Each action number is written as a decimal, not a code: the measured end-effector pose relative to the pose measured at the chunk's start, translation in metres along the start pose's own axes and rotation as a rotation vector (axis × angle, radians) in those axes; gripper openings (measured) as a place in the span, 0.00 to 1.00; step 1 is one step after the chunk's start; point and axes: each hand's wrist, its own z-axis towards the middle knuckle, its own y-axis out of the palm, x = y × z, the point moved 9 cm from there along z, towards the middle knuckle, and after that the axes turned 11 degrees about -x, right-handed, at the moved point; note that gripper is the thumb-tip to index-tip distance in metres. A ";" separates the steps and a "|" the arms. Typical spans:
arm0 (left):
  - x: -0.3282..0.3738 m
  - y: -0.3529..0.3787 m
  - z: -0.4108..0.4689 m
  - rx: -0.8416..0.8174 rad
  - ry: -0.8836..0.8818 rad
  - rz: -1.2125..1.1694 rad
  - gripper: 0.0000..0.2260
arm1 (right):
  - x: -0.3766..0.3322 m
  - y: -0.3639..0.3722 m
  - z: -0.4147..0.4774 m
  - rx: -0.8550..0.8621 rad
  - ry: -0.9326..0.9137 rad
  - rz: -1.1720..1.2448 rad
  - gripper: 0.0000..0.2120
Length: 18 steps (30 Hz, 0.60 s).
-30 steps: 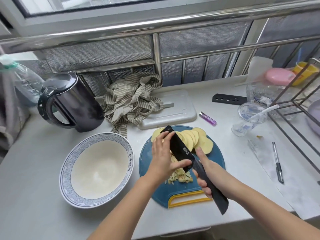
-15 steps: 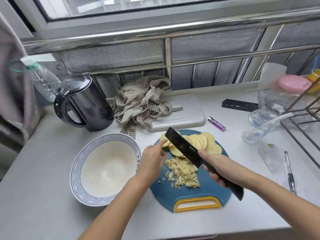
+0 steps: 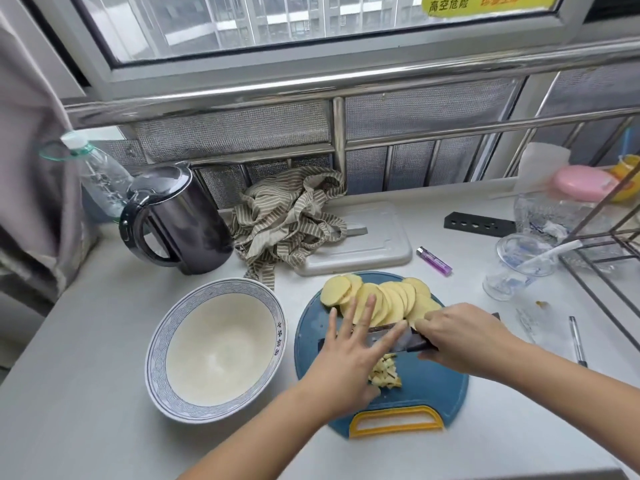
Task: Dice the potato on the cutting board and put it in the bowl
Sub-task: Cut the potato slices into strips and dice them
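Note:
A round blue cutting board [image 3: 434, 384] with a yellow handle lies in front of me. Pale potato slices [image 3: 381, 296] fan across its far edge. A small heap of diced potato [image 3: 386, 372] sits mid-board, partly hidden by my hands. My right hand [image 3: 464, 336] grips the handle of a black knife [image 3: 384, 336], whose blade lies flat across the board. My left hand [image 3: 349, 355] rests with straight, spread fingers on the blade and over the dice. An empty white bowl with a blue patterned rim [image 3: 157, 344] stands just left of the board.
A black kettle [image 3: 180, 220] and a plastic bottle [image 3: 97, 174] stand at the back left. A striped cloth [image 3: 291, 216] lies on a white board [image 3: 377, 237]. A purple lighter [image 3: 434, 260], a glass [image 3: 519, 261], a pen [image 3: 576, 341] and a wire rack [image 3: 602, 237] are to the right.
The knife went from raised and tilted to lying flat across the board. My left hand opened and moved onto the blade, covering most of the diced heap. The camera view shifted.

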 end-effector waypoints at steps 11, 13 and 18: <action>0.001 0.030 0.015 0.079 -0.129 0.067 0.54 | -0.012 0.004 0.003 0.210 -0.019 -0.104 0.19; -0.005 0.039 0.012 0.096 -0.197 0.101 0.57 | -0.017 0.017 0.006 0.189 -0.030 -0.131 0.18; -0.021 0.058 0.008 0.125 -0.227 0.100 0.59 | -0.019 0.020 0.003 0.203 -0.018 -0.095 0.21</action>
